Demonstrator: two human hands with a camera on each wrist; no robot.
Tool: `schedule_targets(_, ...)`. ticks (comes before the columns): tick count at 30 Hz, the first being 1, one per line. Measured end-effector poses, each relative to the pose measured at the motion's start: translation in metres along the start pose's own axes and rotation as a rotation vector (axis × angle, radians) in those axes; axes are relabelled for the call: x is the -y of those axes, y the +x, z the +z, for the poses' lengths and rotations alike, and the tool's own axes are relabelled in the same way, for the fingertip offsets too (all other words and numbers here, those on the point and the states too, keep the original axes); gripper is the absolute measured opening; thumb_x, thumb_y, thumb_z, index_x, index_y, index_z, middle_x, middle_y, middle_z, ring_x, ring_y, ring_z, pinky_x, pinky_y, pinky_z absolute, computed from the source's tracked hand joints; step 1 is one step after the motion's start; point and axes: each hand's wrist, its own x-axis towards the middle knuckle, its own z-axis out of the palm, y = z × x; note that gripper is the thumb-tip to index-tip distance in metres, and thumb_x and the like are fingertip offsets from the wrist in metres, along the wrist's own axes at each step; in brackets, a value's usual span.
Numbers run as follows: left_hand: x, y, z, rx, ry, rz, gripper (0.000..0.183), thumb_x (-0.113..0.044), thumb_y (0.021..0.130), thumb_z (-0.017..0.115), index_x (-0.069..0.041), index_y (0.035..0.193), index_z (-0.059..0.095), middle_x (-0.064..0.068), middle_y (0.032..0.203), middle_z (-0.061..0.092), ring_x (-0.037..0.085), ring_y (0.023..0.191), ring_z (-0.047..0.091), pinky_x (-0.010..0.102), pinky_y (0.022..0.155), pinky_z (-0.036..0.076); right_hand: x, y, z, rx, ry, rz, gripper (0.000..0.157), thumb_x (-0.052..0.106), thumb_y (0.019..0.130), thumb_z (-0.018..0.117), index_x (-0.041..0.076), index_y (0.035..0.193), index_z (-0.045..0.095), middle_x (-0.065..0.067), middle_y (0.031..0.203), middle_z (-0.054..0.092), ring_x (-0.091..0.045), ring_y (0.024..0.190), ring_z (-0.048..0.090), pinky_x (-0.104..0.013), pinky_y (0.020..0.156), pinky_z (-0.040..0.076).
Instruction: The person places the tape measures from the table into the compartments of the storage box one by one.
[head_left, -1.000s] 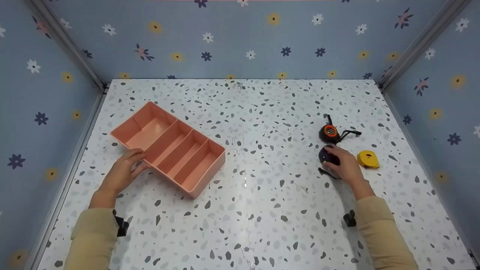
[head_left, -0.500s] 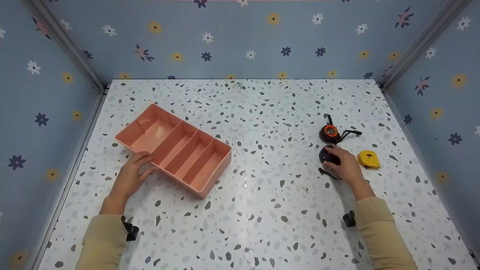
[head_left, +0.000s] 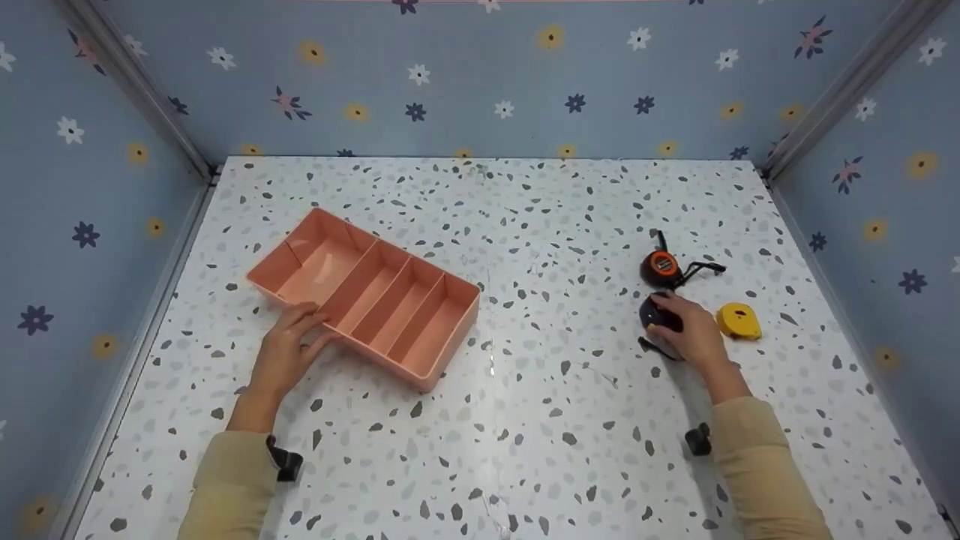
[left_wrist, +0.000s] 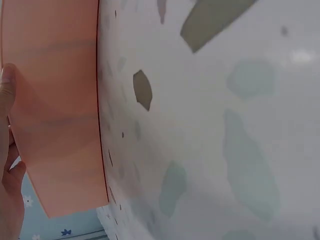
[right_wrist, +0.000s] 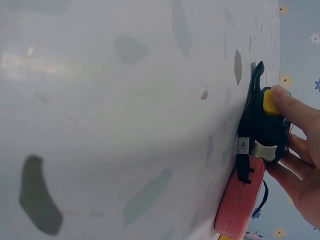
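Note:
My left hand (head_left: 287, 352) pinches the near long rim of a salmon-pink divided organizer box (head_left: 454, 341), fingers over the edge and thumb against the outer wall. The box sits askew on the left, its compartments bare inside. In the left wrist view its smooth outer wall (left_wrist: 60, 100) stands beside the thumb and fingers. Over on the right, my right hand (head_left: 694, 330) grips a dark tape measure (head_left: 658, 315) with a yellow button, its black strap hanging on the near side. The right wrist view shows a rounded red case (right_wrist: 240, 200) right behind it, hidden under the hand from above.
A black-and-orange tape measure (head_left: 660, 268) with a black cord lies just beyond the right hand. To that hand's right lies a yellow tape measure (head_left: 739, 321). Flower-patterned walls (head_left: 480, 75) border the speckled tabletop (head_left: 540, 465) at the back and sides.
My left hand has slid the organizer box steadily to the right, turning it a little. The right hand keeps its hold on the dark tape measure in the same spot.

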Motion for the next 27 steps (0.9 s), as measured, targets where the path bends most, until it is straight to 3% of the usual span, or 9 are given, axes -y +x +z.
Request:
schedule_targets(5, -0.008, 0.0, 0.008, -0.022, -0.013, -0.021, 0.025, -0.01, 0.069, 0.075, 0.001, 0.09, 0.066, 0.016, 0.102, 0.057, 0.029, 0.1, 0.051, 0.046, 0.089, 0.038, 0.0, -0.001, 0.001, 0.008, 0.003, 0.009, 0.056, 0.021, 0.081, 0.065, 0.014, 0.132, 0.044, -0.018, 0.139, 0.031, -0.04, 0.123, 0.027, -0.055, 0.098, 0.023)
schedule_targets(12, -0.019, 0.002, 0.02, -0.06, -0.039, -0.015, 0.027, -0.008, 0.067, 0.076, 0.004, 0.089, 0.066, 0.016, 0.1, 0.057, 0.029, 0.095, 0.052, 0.039, 0.103, 0.025, 0.001, -0.001, 0.001, 0.015, 0.016, 0.028, 0.056, 0.023, 0.081, 0.064, 0.016, 0.133, 0.043, -0.016, 0.14, 0.029, -0.04, 0.124, 0.026, -0.056, 0.098, 0.022)
schedule_targets(22, -0.034, 0.005, 0.035, -0.114, -0.048, 0.003, 0.025, -0.004, 0.065, 0.077, 0.005, 0.085, 0.066, 0.016, 0.094, 0.058, 0.029, 0.089, 0.054, 0.041, 0.102, 0.025, 0.0, 0.001, -0.001, 0.026, 0.044, 0.063, 0.057, 0.026, 0.081, 0.065, 0.019, 0.133, 0.043, -0.012, 0.141, 0.028, -0.039, 0.125, 0.024, -0.057, 0.098, 0.021)
schedule_targets(27, -0.041, 0.006, 0.043, -0.14, -0.05, 0.012, 0.023, -0.006, 0.065, 0.077, 0.004, 0.084, 0.067, 0.016, 0.093, 0.058, 0.028, 0.084, 0.055, 0.05, 0.098, 0.028, 0.0, 0.001, -0.001, 0.0, 0.053, 0.04, 0.057, 0.023, 0.079, 0.067, 0.017, 0.131, 0.045, -0.014, 0.139, 0.031, -0.039, 0.125, 0.026, -0.055, 0.098, 0.022)
